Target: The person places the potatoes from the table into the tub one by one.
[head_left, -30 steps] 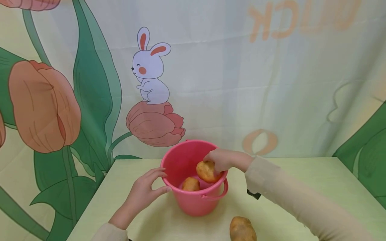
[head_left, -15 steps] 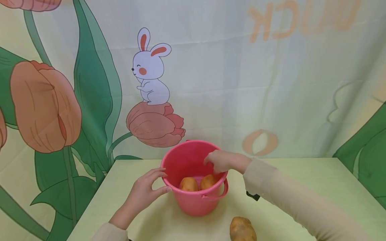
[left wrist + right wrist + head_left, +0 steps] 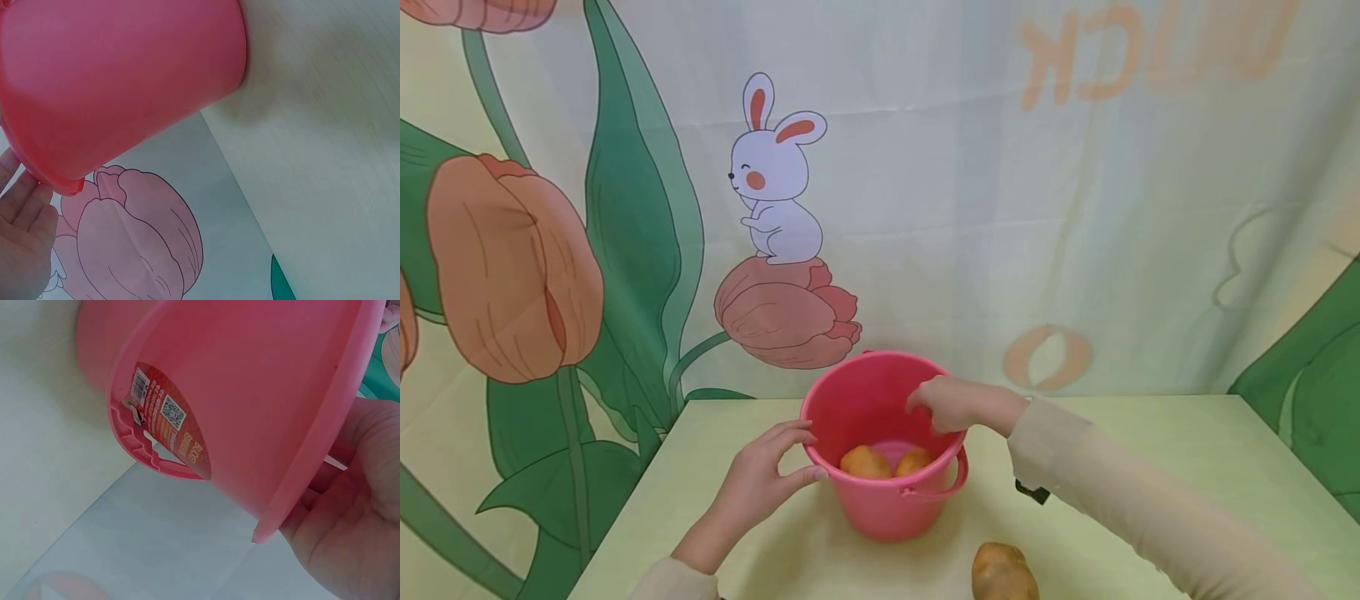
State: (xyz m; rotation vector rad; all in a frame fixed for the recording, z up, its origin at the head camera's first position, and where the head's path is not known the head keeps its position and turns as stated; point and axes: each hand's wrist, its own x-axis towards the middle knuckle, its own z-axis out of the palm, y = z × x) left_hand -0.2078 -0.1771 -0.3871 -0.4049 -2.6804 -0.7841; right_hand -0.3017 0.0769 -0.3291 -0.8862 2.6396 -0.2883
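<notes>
The second potato (image 3: 914, 462) is now released into the pink bucket (image 3: 887, 510) gripped by the left hand (image 3: 762, 468), the loosely curled right hand (image 3: 952, 404) emptied, one near-right potato (image 3: 1002, 573) remaining.

Your head camera looks forward and down at the pink bucket (image 3: 891, 510). Your wrist cameras, much nearer, share its outer wall (image 3: 125, 75).
</notes>
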